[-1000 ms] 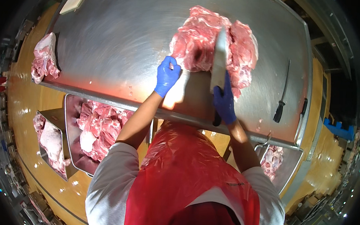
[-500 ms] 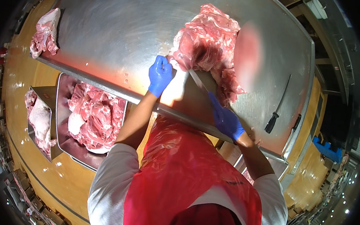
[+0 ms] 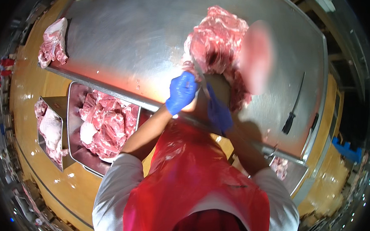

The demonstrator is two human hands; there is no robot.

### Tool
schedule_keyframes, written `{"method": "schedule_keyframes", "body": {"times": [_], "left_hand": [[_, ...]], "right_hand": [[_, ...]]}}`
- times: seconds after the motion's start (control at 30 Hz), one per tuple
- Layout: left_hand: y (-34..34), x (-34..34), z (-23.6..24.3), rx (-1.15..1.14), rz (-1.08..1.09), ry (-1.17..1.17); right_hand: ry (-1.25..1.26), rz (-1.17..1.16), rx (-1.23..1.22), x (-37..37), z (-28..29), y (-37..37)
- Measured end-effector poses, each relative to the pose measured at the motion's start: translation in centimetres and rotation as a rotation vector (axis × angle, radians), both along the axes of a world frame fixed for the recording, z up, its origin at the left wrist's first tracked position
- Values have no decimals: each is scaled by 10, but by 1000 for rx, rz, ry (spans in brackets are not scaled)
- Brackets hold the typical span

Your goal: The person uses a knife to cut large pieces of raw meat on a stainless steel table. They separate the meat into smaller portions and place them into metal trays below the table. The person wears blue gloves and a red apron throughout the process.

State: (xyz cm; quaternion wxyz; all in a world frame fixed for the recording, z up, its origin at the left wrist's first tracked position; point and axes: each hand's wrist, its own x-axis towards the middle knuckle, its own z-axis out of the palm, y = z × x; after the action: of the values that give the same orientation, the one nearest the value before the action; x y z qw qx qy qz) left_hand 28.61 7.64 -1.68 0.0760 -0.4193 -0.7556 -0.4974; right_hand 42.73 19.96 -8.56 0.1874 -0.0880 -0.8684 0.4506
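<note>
A large piece of raw meat (image 3: pixel 221 37) lies on the steel table, with pink flesh and white fat showing. My left hand (image 3: pixel 182 92), in a blue glove, is closed on the narrow near end of this meat, by the table's front edge. In a blue glove too, my right hand (image 3: pixel 219 113) grips a knife (image 3: pixel 204 86); its handle is hidden in the fingers. The blade points away from me and up against the left side of the meat, just beside my left hand.
A sharpening steel (image 3: pixel 294 107) with a black handle lies right on the table (image 3: pixel 126 40). Another meat piece (image 3: pixel 54 42) sits at the left corner. Below stand a metal tub (image 3: pixel 75 128) of meat and a smaller bin (image 3: pixel 59 120). A blurred reddish patch covers part of the view.
My left hand has moved right and nearer to me, pulling the meat's narrow end along. My right hand has shifted left, and the knife blade now stands steeper against the meat. The view has shifted slightly.
</note>
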Motion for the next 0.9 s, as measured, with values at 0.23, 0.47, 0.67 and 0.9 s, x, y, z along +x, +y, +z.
{"method": "schedule_keyframes", "body": {"times": [0.23, 0.47, 0.67, 0.9], "left_hand": [[1, -4, 44, 301, -273, -333], [-13, -11, 93, 447, -497, -204], [19, -15, 179, 784, -409, -93], [68, 72, 197, 932, -780, -1079]], "right_hand": [[45, -175, -789, -69, 6, -46], [26, -233, -557, -148, 16, -54], [-63, -227, -427, -202, 19, -36], [-233, -256, -645, -5, -24, -140]]}}
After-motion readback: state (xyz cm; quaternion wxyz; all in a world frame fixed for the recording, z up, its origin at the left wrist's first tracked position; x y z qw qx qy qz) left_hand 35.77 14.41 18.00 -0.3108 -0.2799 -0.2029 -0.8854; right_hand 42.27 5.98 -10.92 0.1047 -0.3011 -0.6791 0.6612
